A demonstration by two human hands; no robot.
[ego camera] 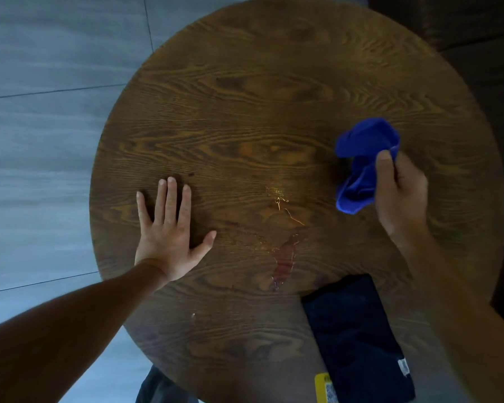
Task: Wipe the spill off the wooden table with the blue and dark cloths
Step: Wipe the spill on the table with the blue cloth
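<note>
A round wooden table [274, 82] fills the view. A thin wet spill [285, 257] glistens near its middle, reddish at the near end, with shiny streaks farther up. My right hand [402, 196] holds a bunched blue cloth [364, 164] lifted above the table, to the right of the spill. My left hand [169, 228] rests flat on the wood, fingers spread, to the left of the spill. A folded dark cloth [355, 335] lies on the table's near right part, just below the spill.
A yellow tag [325, 388] with a printed code sticks out beside the dark cloth at the table's near edge. Grey floor tiles [41, 141] lie to the left. A dark piece of furniture [477, 24] stands at the far right.
</note>
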